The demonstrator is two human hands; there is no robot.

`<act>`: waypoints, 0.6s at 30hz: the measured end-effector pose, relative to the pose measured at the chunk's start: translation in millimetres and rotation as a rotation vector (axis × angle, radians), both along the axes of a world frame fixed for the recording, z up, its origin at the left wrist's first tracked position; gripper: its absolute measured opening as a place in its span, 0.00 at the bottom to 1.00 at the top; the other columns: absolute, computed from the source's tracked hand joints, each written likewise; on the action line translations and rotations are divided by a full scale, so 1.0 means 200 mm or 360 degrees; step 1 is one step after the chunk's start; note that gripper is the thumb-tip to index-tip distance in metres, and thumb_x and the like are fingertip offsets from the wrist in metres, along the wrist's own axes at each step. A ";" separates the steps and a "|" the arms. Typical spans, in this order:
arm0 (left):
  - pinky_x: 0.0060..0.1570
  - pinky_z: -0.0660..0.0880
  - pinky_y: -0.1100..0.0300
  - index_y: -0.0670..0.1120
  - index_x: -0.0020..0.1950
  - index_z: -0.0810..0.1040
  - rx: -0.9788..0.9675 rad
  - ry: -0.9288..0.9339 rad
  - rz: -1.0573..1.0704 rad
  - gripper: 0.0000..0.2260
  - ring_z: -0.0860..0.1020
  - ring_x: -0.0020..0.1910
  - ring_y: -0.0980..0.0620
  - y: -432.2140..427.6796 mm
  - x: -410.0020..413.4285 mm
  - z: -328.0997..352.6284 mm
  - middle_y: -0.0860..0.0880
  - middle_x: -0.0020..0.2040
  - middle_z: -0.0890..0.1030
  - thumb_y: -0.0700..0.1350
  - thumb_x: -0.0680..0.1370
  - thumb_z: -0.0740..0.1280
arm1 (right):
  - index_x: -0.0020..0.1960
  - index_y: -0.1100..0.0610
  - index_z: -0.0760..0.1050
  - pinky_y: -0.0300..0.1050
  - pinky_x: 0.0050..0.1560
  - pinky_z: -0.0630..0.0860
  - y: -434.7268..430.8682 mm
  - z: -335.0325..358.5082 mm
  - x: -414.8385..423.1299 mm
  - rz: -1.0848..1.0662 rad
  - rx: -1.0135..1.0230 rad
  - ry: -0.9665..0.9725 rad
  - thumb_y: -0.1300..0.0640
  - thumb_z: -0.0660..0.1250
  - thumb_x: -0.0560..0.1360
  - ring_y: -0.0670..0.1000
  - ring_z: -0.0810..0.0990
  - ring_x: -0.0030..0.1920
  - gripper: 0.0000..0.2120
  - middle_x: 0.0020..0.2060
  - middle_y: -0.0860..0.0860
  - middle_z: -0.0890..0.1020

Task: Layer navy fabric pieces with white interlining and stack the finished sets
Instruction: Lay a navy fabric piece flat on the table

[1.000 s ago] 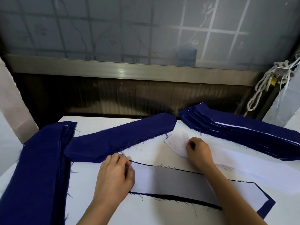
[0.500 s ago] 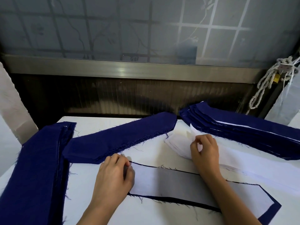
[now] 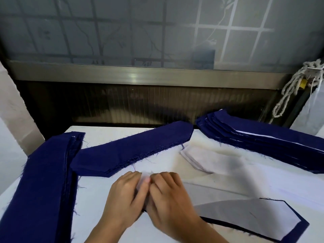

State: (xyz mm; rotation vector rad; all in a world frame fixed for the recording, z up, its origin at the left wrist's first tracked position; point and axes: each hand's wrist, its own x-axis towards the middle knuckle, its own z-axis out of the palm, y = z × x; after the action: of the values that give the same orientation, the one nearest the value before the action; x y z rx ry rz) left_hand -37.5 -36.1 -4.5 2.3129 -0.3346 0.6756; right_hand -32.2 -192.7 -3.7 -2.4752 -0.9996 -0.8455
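My left hand [image 3: 125, 195] and my right hand [image 3: 168, 195] meet at the table's middle, fingertips together on the left end of a white interlining strip [image 3: 236, 188] that trails off to the right. Both hands pinch that end. Under them lies a navy piece with white interlining on top [image 3: 254, 220], its left end hidden by my hands. A pile of plain navy pieces [image 3: 133, 149] lies just beyond my hands. A stack of white interlining [image 3: 201, 156] sits behind the right hand.
A long navy pile [image 3: 43, 186] runs down the table's left edge. A stack of navy sets with white edges showing [image 3: 263, 142] fills the back right. The white table [image 3: 108, 135] ends at a dark wall under a window. A knotted rope [image 3: 294, 88] hangs at the right.
My right hand left the interlining stack and came left and nearer with one white strip, joining my left hand. The left hand stayed on the left end of the set.
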 end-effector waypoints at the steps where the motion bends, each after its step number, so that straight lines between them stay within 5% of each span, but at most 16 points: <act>1: 0.33 0.72 0.54 0.48 0.36 0.74 0.0013 -0.0008 0.0047 0.18 0.73 0.34 0.56 -0.01 0.00 -0.01 0.57 0.31 0.74 0.55 0.81 0.55 | 0.49 0.57 0.76 0.48 0.48 0.71 0.00 -0.01 0.00 0.0019 -0.0007 0.0047 0.55 0.62 0.73 0.52 0.73 0.45 0.08 0.48 0.50 0.77; 5: 0.30 0.70 0.61 0.48 0.38 0.77 0.0103 -0.0147 0.0116 0.15 0.72 0.32 0.58 -0.02 0.01 -0.01 0.59 0.32 0.74 0.51 0.80 0.58 | 0.55 0.54 0.73 0.46 0.58 0.71 -0.06 0.00 0.04 -0.0168 0.0051 0.0243 0.56 0.62 0.70 0.48 0.75 0.53 0.13 0.53 0.48 0.77; 10: 0.30 0.74 0.58 0.47 0.45 0.82 0.0104 -0.0234 0.0133 0.15 0.76 0.31 0.56 -0.02 0.00 -0.02 0.56 0.35 0.80 0.51 0.81 0.58 | 0.67 0.53 0.67 0.46 0.57 0.66 -0.16 0.02 0.09 -0.0322 -0.0012 0.0570 0.57 0.58 0.70 0.49 0.75 0.47 0.25 0.46 0.46 0.79; 18: 0.29 0.74 0.55 0.48 0.47 0.82 -0.0163 -0.0172 0.0202 0.13 0.74 0.28 0.56 0.00 -0.01 0.00 0.57 0.31 0.77 0.51 0.81 0.60 | 0.50 0.54 0.78 0.48 0.52 0.65 -0.44 0.07 0.20 -0.0474 -0.0381 0.0586 0.57 0.59 0.62 0.53 0.73 0.39 0.18 0.36 0.51 0.78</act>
State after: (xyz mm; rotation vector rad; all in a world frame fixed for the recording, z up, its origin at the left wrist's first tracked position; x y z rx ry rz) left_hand -39.4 -36.8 -5.3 2.2189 -0.1989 0.8625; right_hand 6.8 -281.3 10.9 -2.8889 -0.6446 -0.3349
